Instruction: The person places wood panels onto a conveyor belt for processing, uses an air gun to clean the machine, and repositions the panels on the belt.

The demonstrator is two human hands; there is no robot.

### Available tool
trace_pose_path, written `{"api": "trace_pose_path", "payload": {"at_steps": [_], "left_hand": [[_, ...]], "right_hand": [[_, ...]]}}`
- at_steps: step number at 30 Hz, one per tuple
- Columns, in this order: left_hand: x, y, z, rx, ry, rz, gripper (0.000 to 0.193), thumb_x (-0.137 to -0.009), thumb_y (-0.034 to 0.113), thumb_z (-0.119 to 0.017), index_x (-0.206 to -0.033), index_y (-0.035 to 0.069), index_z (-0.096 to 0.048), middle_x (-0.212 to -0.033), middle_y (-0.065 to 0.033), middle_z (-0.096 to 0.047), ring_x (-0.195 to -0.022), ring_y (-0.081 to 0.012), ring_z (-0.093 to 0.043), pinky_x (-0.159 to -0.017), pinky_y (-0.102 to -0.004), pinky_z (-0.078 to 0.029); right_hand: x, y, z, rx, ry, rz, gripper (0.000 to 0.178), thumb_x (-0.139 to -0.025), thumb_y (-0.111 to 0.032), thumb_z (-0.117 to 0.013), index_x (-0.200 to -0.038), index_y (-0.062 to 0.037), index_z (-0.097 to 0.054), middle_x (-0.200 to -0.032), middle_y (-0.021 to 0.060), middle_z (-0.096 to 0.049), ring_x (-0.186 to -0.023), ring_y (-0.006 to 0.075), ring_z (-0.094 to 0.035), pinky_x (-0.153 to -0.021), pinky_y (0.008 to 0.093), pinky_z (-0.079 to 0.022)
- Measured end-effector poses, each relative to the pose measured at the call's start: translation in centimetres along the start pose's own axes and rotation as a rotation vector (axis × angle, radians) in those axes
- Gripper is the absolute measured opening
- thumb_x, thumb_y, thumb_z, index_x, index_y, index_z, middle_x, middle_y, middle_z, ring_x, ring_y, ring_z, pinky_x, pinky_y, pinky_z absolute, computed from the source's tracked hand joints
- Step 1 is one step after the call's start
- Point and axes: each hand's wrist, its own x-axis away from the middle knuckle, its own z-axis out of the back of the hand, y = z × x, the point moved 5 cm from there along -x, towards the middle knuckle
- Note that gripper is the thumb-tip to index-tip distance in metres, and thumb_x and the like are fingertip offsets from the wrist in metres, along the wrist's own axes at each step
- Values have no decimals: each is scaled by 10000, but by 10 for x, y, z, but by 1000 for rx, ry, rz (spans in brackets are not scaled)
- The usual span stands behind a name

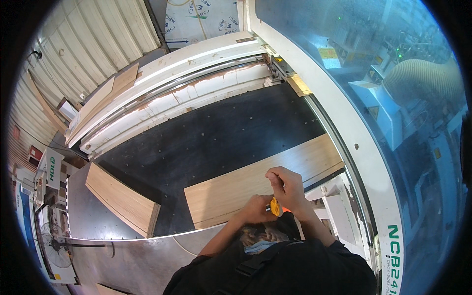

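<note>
My left hand [255, 209] is closed around a small yellow hand tool [275, 206] with a dark part, held close to my body. Its exact kind is hard to make out. Just above and to the right, my right hand [287, 187] is raised with its fingers curled in; whatever they may pinch is hidden. Beneath both hands a long light wood-grain board [221, 191] lies on the black table [196, 137], a thin groove line running along its near edge. Neither hand visibly presses on the board.
Further left on the table lies a stack of similar wood boards [123, 199]. A white rail beam [187, 88] borders the far side. At right stands a machine with a white frame [339, 98] and blue tinted cover [319, 29]. A fan [55, 244] stands at lower left.
</note>
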Motion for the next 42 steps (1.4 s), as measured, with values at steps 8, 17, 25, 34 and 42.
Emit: {"api": "trace_pose_path", "payload": {"at_steps": [8,17,25,34,42], "left_hand": [[-4,21,20,35,38,-13,396,-743,238,-818,-1063,48,-680,-888,-198,-735,-811,-413,-693,-757,-458,-544],[-4,17,20,48,52,-8,379,-730,234,-817,-1017,36,-668,-843,-205,-717,-786,-417,-682,-741,-467,-532],[0,16,20,56,28,57,394,-732,242,-826,-1017,25,-662,-849,-212,-713,-774,-408,-679,-724,-460,-527],[0,7,17,55,-1,61,373,-776,233,-878,-1012,20,-683,-874,-146,-745,-713,-263,-706,-701,-345,-566],[1,8,18,97,28,64,390,-736,250,-833,-1005,21,-669,-830,-210,-713,-730,-378,-672,-708,-432,-524]], "right_hand": [[9,3,11,-8,230,116,125,-991,-99,-693,-1076,-23,-743,-930,120,-778,-789,235,-766,-659,303,-600],[6,-1,20,24,232,109,124,-940,-47,-738,-1058,-8,-751,-929,129,-770,-770,239,-758,-645,297,-599],[6,-1,18,5,221,92,104,-936,-53,-750,-1032,-13,-749,-929,116,-764,-767,210,-752,-630,287,-602],[7,4,15,8,209,95,107,-957,-104,-743,-1036,-32,-750,-935,115,-765,-770,209,-747,-634,261,-588],[8,4,15,-6,205,60,109,-967,-109,-735,-1046,-36,-751,-942,109,-767,-783,213,-748,-649,270,-590]]}}
